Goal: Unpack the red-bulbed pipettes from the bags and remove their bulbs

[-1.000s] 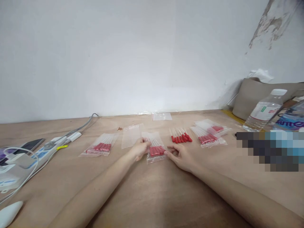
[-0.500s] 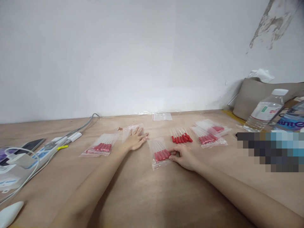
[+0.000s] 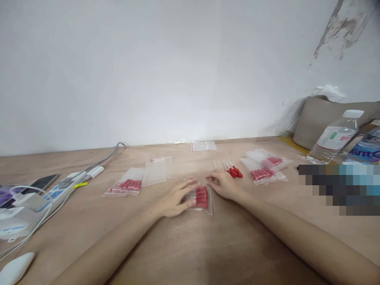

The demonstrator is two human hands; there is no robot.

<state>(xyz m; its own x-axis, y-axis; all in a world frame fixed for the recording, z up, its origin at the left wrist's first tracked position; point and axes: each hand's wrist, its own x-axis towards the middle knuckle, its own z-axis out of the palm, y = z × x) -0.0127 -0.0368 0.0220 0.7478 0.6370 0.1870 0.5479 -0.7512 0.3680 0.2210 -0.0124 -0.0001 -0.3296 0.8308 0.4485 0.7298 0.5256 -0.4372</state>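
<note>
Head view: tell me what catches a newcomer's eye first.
Both hands meet at mid-table over a clear bag of red-tipped droppers: the left hand lies flat on it, the right hand touches its far edge. Loose red-tipped droppers lie just beyond the right hand, with filled bags to the right and another filled bag to the left on the wooden table.

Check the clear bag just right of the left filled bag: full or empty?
Empty: the clear bag lies flat with no red showing, unlike the filled bag beside it.
</note>
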